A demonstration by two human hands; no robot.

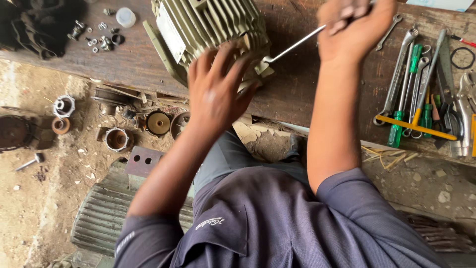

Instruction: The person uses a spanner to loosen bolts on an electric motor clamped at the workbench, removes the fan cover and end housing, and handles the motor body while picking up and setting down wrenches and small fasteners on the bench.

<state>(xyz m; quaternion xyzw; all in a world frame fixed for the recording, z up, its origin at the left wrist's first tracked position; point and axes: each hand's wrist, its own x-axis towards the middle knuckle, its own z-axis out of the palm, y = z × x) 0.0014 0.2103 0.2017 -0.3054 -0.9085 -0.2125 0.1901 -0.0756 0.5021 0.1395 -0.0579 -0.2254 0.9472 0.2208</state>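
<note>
The finned electric motor (208, 34) lies on the wooden bench (307, 94) at twelve o'clock. The left hand (215, 87), fingers spread wide, presses on its end to steady it. The right hand (354, 30), at one o'clock, is fisted around a slim metal wrench (295, 45), whose tip meets the motor's end for leverage.

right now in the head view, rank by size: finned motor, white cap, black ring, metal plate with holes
1. finned motor
2. metal plate with holes
3. black ring and white cap: look alike, not ranked.
</note>
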